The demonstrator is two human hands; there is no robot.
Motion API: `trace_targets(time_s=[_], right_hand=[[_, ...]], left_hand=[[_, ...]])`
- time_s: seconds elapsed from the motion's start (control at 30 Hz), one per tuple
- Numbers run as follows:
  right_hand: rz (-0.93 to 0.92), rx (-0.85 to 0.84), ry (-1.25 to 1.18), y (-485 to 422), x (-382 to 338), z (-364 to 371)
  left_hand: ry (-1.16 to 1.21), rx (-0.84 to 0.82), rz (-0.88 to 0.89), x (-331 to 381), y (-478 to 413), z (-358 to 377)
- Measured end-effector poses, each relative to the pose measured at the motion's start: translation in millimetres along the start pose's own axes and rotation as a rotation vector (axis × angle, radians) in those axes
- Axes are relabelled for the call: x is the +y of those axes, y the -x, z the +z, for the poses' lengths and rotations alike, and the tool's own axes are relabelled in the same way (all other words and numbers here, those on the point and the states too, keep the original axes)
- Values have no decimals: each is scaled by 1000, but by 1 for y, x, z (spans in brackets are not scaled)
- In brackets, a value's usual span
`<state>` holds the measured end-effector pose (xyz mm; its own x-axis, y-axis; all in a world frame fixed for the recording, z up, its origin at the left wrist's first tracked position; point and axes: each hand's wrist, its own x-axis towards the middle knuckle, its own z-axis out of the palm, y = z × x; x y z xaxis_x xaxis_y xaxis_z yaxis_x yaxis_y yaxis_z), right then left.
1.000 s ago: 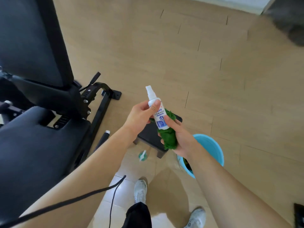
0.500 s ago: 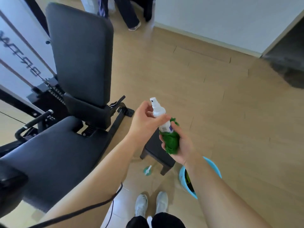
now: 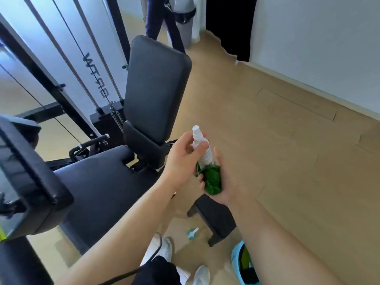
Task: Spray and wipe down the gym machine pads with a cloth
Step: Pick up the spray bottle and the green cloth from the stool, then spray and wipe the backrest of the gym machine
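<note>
A small white spray bottle (image 3: 202,149) stands upright at the centre of the view. My left hand (image 3: 181,161) grips its upper part, thumb across the neck. My right hand (image 3: 221,182) holds a crumpled green cloth (image 3: 211,179) bunched at the bottle's base. To the left stands the gym machine, with a black upright back pad (image 3: 153,83), a black seat pad (image 3: 102,182) below it, and a further black pad (image 3: 35,177) at the near left edge. Neither hand touches any pad.
A low black stool (image 3: 216,219) stands on the wooden floor below my hands. A light blue bucket (image 3: 236,258) sits at the bottom right. A small teal object (image 3: 192,233) lies beside the stool. Another person's legs (image 3: 164,19) are at the top. My white shoes (image 3: 164,249) show below.
The view has tilted upward, revealing the whole back pad and machine frame. Both hands keep the bottle and cloth together, now nearer the seat.
</note>
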<state>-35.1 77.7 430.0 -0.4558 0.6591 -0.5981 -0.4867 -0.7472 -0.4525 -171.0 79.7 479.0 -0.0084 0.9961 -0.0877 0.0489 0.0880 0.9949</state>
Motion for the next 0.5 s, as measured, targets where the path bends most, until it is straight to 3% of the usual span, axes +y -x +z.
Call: trace_targets(time_s=[0.1,0.23,0.5], right_hand=[[-27,-52,-32,-16,-9,18],[19,-128,4,-47,-17,44],[63,-62,-42,-142,-24,87]], left_hand=[[-13,76,54,-1,-15,-19],[90,30,53,2,-42,-42],[397,-57,-133,-8,-131,-106]])
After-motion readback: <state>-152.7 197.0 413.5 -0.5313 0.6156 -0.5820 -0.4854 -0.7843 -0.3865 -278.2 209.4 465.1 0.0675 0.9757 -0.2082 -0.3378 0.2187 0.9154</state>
